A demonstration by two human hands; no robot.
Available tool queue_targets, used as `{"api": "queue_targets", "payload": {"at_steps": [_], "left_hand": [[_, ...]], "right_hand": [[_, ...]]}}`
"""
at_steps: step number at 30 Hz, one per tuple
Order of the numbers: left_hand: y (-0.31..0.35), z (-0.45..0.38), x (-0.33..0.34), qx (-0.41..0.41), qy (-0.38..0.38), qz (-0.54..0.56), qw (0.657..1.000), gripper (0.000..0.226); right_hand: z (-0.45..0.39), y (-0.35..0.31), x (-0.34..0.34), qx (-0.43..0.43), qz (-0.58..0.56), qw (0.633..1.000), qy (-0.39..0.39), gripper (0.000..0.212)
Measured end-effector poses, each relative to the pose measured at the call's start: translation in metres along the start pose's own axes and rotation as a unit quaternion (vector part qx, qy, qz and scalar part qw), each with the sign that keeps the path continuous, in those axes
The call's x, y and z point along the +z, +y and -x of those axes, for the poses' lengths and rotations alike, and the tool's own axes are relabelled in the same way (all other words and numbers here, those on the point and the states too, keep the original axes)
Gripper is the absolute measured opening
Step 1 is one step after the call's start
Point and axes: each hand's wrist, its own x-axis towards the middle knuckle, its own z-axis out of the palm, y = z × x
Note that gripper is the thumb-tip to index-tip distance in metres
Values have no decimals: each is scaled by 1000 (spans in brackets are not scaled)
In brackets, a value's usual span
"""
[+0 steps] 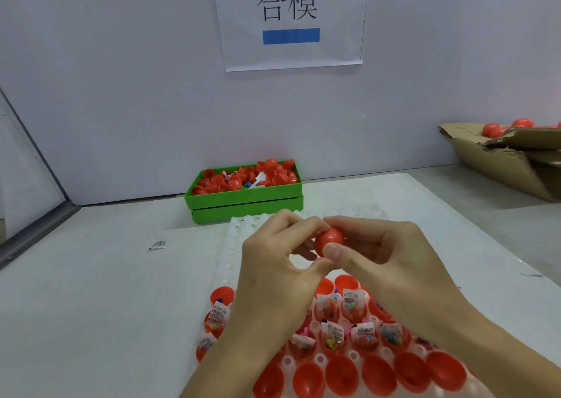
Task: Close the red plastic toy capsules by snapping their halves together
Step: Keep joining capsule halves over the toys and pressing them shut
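A red capsule (329, 239) is held above the white holder tray (230, 255), between both hands. My right hand (382, 255) pinches it from the right with thumb and fingers. From the left, my left hand (279, 261) pinches it with its fingertips; the capsule's left part is hidden behind those fingers. Below my hands, open red capsule halves (343, 373) sit in the tray, several holding small toy packets (352, 302).
A green bin (246, 198) of loose red halves stands at the back by the wall. A cardboard box (504, 160) with closed red capsules sits at the far right. One small packet (158, 244) lies on the table to the left.
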Motion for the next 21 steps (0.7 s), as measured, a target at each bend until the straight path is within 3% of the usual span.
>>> {"api": "queue_targets", "payload": {"at_steps": [4, 6, 10, 14, 17, 21], "left_hand": [[-1, 0, 0, 28, -7, -27, 999, 24], [-3, -1, -2, -43, -35, 58, 997, 36], [-10, -2, -5, -209, -108, 231, 944, 54], [-5, 0, 1, -238, -151, 397, 874, 38], [-5, 0, 3, -222, -138, 403, 877, 30], [-3, 2, 3, -191, -136, 353, 906, 27]], "right_hand": [[0, 2, 5, 28, -30, 999, 20, 27], [-1, 5, 3, 48, -50, 997, 27, 25], [-2, 4, -1, 52, -76, 996, 19, 30], [-2, 2, -2, 26, -98, 995, 4, 32], [-1, 1, -3, 5, -81, 997, -6, 33], [-1, 1, -3, -12, -70, 997, 1, 32]]}}
